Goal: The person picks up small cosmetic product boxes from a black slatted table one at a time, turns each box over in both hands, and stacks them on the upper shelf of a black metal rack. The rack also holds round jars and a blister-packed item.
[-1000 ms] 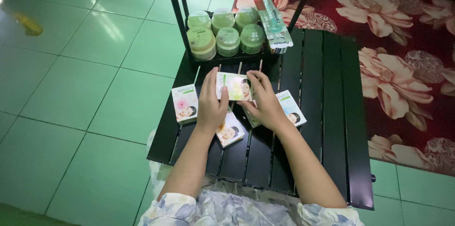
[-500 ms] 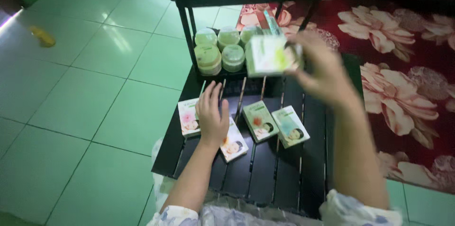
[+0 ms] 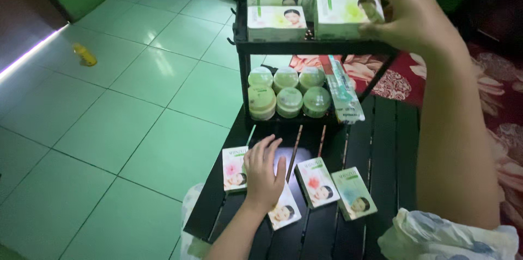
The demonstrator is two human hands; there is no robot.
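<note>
On the table (image 3: pixel 381 145) lie four boxes (image 3: pixel 316 181); left hand (image 3: pixel 263 170) flat, open; right hand (image 3: pixel 406 14) gripping shelf box (image 3: pixel 343 16).

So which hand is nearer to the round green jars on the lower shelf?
Left. The left hand lies flat on the black table just below the green jars. The right hand is up at the top shelf, fingers on a small box.

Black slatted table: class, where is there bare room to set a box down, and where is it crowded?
Bare slats on the table lie right of the green-flower box. Crowded: the upper shelf and the jars beneath.
</note>
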